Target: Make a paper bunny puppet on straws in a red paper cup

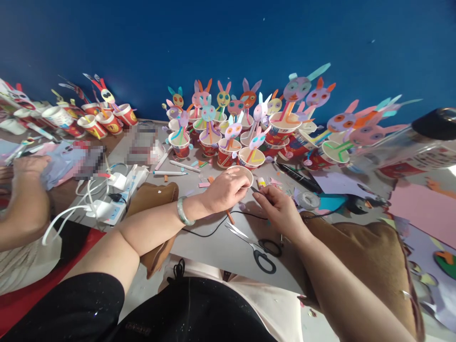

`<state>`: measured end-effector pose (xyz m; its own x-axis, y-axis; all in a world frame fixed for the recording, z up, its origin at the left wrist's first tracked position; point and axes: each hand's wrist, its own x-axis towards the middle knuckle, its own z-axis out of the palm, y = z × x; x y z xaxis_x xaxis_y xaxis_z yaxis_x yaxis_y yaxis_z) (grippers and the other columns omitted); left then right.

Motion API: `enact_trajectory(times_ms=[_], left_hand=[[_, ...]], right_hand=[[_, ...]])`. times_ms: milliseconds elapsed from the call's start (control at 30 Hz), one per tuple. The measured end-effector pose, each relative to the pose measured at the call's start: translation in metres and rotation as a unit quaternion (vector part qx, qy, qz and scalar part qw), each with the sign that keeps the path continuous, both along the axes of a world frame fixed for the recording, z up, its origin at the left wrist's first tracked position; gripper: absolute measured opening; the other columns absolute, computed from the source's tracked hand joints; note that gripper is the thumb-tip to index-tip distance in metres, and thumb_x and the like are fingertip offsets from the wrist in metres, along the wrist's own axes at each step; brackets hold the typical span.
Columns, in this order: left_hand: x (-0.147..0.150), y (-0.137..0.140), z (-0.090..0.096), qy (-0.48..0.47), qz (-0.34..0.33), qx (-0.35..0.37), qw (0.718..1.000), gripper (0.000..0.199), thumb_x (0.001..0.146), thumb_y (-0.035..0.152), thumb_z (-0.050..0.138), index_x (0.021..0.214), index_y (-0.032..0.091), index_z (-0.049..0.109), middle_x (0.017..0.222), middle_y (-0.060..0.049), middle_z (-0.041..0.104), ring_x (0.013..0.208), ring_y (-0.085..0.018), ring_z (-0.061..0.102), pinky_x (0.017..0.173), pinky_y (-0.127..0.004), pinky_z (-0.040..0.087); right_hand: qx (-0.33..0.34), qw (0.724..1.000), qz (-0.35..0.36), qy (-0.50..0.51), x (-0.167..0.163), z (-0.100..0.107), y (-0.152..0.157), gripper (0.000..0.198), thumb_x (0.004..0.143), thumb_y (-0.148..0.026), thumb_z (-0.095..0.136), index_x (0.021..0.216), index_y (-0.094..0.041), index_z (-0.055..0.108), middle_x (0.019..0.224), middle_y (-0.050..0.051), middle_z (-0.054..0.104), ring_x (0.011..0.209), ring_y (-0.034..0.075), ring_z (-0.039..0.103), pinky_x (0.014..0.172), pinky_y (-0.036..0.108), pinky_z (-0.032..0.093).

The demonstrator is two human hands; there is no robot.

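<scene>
My left hand [228, 187], with a bangle on its wrist, is closed on a paper cup [248, 174] in the middle of the table. The cup's pale rim shows behind my fingers; most of its body is hidden. Just right of the cup, my right hand [281, 209] is closed in a pinch. A thin dark tip pokes out from its fingers toward the cup, too small to name. Below my hands lies a pair of scissors [254, 247] with black handles, blades slightly apart. A black cable [206, 235] runs beneath both hands.
Several red paper cups [180, 145] with paper rabbit heads stand along the blue wall. Markers [169, 173], a black pen [299, 176], a tape roll [308, 200] and paper scraps surround them. Left are a power strip [123, 194] and another person's arm [26, 204]; right, a clear bottle [409, 142].
</scene>
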<state>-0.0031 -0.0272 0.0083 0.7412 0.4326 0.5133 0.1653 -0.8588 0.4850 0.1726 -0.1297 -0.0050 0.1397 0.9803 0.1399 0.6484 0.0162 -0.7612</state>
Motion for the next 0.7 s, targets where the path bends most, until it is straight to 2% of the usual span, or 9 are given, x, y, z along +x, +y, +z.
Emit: enact_trajectory(times_ms=[67,100,167,267,367,467,533,633,700], left_hand=[[0.000,0.000,0.001,0.008,0.001,0.000,1.000,0.019,0.094,0.012,0.048,0.077,0.022,0.049,0.062,0.006,0.051,0.061,-0.013,0.050,0.106,-0.045,0.048],[0.000,0.000,0.001,0.011,0.000,0.000,1.000,0.019,0.094,0.012,0.049,0.077,0.022,0.050,0.062,0.006,0.051,0.061,-0.013,0.051,0.108,-0.045,0.047],[0.000,0.001,-0.001,0.010,-0.001,0.000,1.000,0.018,0.094,0.013,0.050,0.078,0.022,0.051,0.063,0.005,0.055,0.063,-0.014,0.054,0.112,-0.047,0.044],[0.001,0.002,-0.005,-0.008,0.000,0.003,1.000,0.018,0.096,0.017,0.052,0.079,0.021,0.053,0.070,0.002,0.061,0.070,-0.015,0.060,0.114,-0.046,0.044],[0.001,0.002,-0.007,-0.014,-0.003,0.005,1.000,0.018,0.098,0.020,0.052,0.081,0.020,0.055,0.072,0.002,0.064,0.070,-0.014,0.060,0.114,-0.045,0.044],[0.001,0.001,-0.006,-0.009,0.009,0.016,1.000,0.014,0.098,0.020,0.054,0.085,0.020,0.058,0.073,0.003,0.065,0.070,-0.013,0.062,0.118,-0.048,0.040],[0.001,-0.002,-0.003,-0.017,0.040,0.034,0.998,0.011,0.097,0.021,0.057,0.087,0.020,0.061,0.081,0.001,0.068,0.083,-0.016,0.065,0.120,-0.053,0.035],[-0.001,-0.005,0.002,-0.059,0.076,0.054,0.994,0.008,0.096,0.027,0.061,0.093,0.021,0.066,0.114,-0.009,0.066,0.117,-0.023,0.061,0.118,-0.054,0.037],[-0.002,-0.006,0.003,-0.107,0.073,0.049,0.990,0.022,0.094,0.036,0.066,0.110,0.021,0.064,0.137,-0.015,0.054,0.136,-0.029,0.049,0.117,-0.052,0.039]], right_hand=[[-0.015,0.999,0.011,0.040,0.000,0.000,0.001,0.042,0.097,-0.059,0.049,0.078,-0.022,0.053,0.057,-0.003,0.054,0.051,0.013,0.047,0.052,0.026,0.036],[-0.007,1.000,0.003,0.024,0.000,-0.001,0.001,0.041,0.097,-0.058,0.049,0.079,-0.022,0.054,0.058,-0.002,0.055,0.051,0.013,0.048,0.052,0.026,0.036],[0.030,0.996,-0.036,-0.070,-0.002,-0.004,-0.002,0.040,0.098,-0.056,0.049,0.084,-0.020,0.059,0.062,0.001,0.061,0.053,0.014,0.052,0.054,0.026,0.034],[0.085,0.964,-0.080,-0.237,-0.003,-0.008,-0.006,0.041,0.100,-0.053,0.047,0.087,-0.019,0.065,0.069,0.007,0.069,0.055,0.016,0.056,0.053,0.028,0.027],[0.115,0.947,-0.085,-0.288,-0.002,-0.010,-0.008,0.041,0.101,-0.051,0.048,0.084,-0.019,0.066,0.068,0.008,0.069,0.054,0.016,0.058,0.053,0.028,0.026],[0.123,0.971,-0.071,-0.191,-0.002,-0.009,-0.005,0.035,0.099,-0.049,0.051,0.087,-0.019,0.064,0.067,0.004,0.068,0.054,0.015,0.057,0.053,0.026,0.033],[0.117,0.988,-0.056,-0.087,-0.003,-0.006,-0.004,0.031,0.098,-0.048,0.055,0.086,-0.020,0.061,0.065,0.001,0.064,0.054,0.013,0.054,0.054,0.025,0.038],[0.123,0.991,-0.055,0.013,-0.006,0.000,-0.003,0.030,0.096,-0.048,0.058,0.082,-0.022,0.058,0.060,-0.003,0.055,0.052,0.012,0.047,0.053,0.024,0.039],[0.136,0.988,-0.056,0.044,-0.007,0.002,-0.005,0.030,0.095,-0.049,0.060,0.082,-0.022,0.058,0.062,-0.003,0.055,0.054,0.012,0.046,0.053,0.025,0.039]])
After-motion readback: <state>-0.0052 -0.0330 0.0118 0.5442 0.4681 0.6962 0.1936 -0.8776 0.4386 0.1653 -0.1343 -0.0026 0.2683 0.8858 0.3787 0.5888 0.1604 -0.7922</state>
